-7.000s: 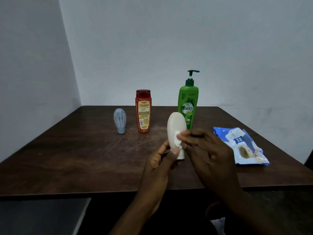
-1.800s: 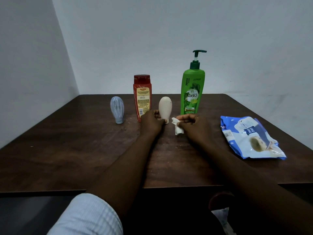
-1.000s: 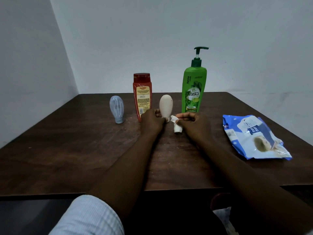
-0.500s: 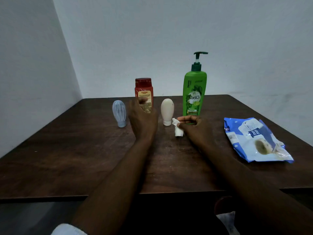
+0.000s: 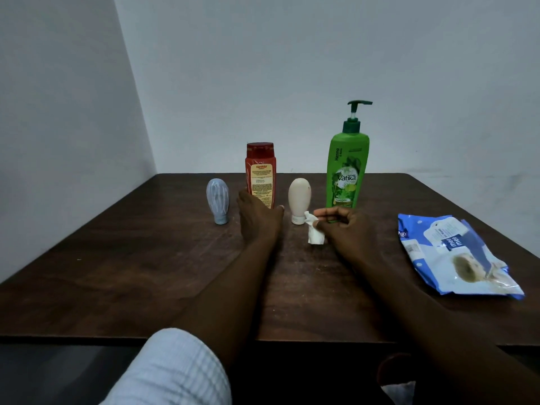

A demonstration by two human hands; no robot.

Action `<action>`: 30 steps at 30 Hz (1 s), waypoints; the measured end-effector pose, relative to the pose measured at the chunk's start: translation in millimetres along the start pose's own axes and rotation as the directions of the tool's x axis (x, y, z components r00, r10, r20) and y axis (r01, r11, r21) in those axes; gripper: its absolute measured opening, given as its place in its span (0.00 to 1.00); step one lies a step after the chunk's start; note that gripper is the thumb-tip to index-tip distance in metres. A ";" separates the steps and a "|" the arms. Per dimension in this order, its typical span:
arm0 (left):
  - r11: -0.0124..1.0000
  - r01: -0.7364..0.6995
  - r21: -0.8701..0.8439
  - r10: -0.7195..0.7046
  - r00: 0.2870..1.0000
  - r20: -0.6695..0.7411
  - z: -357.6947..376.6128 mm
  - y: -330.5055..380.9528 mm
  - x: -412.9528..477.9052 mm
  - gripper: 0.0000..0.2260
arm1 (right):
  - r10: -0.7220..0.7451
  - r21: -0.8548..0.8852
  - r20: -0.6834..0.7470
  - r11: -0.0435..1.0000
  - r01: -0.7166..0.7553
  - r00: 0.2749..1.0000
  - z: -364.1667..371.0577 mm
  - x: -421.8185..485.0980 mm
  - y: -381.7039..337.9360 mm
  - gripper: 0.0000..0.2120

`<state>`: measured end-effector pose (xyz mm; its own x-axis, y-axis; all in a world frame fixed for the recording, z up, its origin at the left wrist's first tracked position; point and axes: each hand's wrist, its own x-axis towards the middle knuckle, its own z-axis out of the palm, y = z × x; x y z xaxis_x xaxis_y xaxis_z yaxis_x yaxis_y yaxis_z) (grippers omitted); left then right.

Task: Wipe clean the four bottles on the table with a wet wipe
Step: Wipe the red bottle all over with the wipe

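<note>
1. Now the step in hand looks like fetching the next bottle. The left hand (image 5: 258, 222) is at the foot of the red flat-sided plastic bottle with a yellow label (image 5: 260, 171), thumb splayed to one side and fingers to the other (whether they have closed on it I cannot tell).
2. The right hand (image 5: 343, 230) pinches the crumpled white wet wipe (image 5: 314, 235) and rests on the dark brown wooden worktop (image 5: 131, 273). It is just in front of the tall green pump bottle (image 5: 347, 171) and beside the cream egg-shaped squeeze tube (image 5: 299, 197), which stands on its cap.
3. The next move, as I judge it, is to lift the red bottle clear of its neighbours and bring it to the wipe. Glossy plastic may slip once damp, so it wants a firm hold.
4. Furthest left stands a smooth, rounded, pale blue translucent tube (image 5: 217, 200). A crinkly blue-and-white wipes pack (image 5: 455, 258) lies flat, well apart on the right.
</note>
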<state>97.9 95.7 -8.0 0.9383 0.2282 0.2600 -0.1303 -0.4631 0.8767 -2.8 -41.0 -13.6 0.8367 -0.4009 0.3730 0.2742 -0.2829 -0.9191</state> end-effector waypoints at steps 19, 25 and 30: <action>0.956 0.009 -0.294 0.070 0.963 0.260 -68.1 -3.4 -54.9 0.25 | 0.045 0.117 -0.027 0.992 -0.042 0.999 -1.0 -5.3 -5.0 0.07; 0.789 0.268 -0.553 0.034 0.879 0.475 -100.6 3.7 -105.0 0.22 | 0.090 0.216 -0.020 0.973 -0.084 0.996 -2.5 -13.8 -15.1 0.07; 0.518 0.534 -0.668 0.003 0.780 0.626 -112.5 -0.9 -118.2 0.21 | 0.077 0.333 0.041 0.939 -0.086 0.996 -5.1 -26.1 -36.2 0.08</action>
<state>-48.9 165.5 6.0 0.9321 -0.3591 -0.0478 0.2194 0.4543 0.8634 -36.9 -24.8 10.6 0.8740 -0.3858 0.2955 0.3432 0.0594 -0.9374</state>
